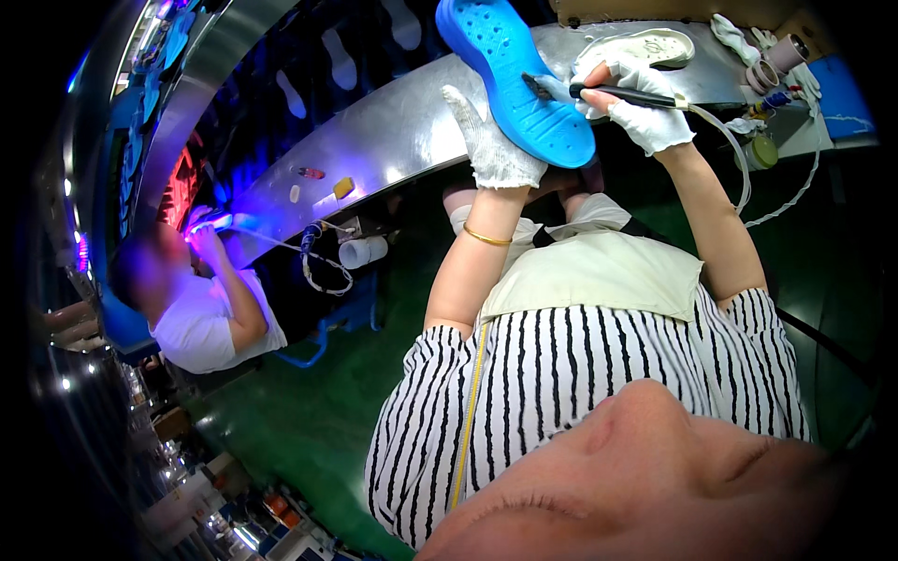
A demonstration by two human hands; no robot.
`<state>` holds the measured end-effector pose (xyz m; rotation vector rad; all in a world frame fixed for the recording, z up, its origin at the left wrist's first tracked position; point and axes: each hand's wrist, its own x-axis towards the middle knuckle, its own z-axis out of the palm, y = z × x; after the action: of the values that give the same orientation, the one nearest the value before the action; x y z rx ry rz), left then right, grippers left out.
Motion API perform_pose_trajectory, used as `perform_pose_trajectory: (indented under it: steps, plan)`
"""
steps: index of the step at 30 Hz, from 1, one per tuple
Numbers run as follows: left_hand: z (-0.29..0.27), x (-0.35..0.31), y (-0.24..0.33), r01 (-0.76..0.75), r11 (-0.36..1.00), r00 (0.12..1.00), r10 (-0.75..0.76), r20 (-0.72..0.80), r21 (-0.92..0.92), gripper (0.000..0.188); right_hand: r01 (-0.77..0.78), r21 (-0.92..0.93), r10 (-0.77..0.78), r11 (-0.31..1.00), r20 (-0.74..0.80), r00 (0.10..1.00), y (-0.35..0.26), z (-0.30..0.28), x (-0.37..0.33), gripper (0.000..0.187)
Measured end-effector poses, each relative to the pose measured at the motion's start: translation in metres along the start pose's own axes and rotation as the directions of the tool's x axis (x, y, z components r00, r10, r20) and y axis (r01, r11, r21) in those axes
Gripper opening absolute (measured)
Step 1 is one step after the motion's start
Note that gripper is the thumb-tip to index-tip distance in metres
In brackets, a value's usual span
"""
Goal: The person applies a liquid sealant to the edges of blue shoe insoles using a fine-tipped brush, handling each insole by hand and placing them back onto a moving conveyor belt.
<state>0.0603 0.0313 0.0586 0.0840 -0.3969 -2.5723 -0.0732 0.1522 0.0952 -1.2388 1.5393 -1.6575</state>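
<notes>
My left hand [491,145], in a white knit glove, supports a bright blue shoe sole [524,84] dotted with small holes. Its thumb stretches up beside the sole's edge, while the other fingers are hidden behind it. In my right hand [645,107], whose glove leaves the fingertips bare, is a black-handled brush [631,93] with a thin clear tube running from its rear end. The dark brush tip touches or hovers just over the sole's inner surface; I cannot tell which. Beyond my right hand lies a white shoe [647,47] with holes.
A curved metal ledge [402,122] borders a dark conveyor carrying several soles. A yellow block [343,188] lies on it. At right are spools [784,54], loose gloves [736,39] and a green-lidded jar [761,151]. A co-worker [210,313] sits at left under purple light.
</notes>
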Motion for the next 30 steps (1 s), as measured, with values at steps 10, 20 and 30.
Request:
perform_pose_trajectory:
  steps: [10, 20, 30]
  plan:
    - [-0.021, 0.02, 0.007, -0.078, 0.994, 0.965, 0.095, 0.245, -0.077, 0.083, -0.1, 0.133, 0.092, 0.986, 0.066, 0.994, -0.004, 0.022, -0.016, 0.012]
    - [-0.002, 0.014, 0.014, -0.244, 0.964, 0.961, 0.226, 0.157, 0.105, 0.08, -0.232, 0.158, 0.216, 0.96, 0.109, 0.97, -0.008, 0.033, -0.013, 0.011]
    - [0.006, 0.023, 0.031, -0.134, 0.965, 0.981, 0.097, 0.166, 0.226, 0.078, -0.111, 0.196, 0.068, 0.974, 0.212, 0.975, -0.009, 0.018, -0.005, 0.01]
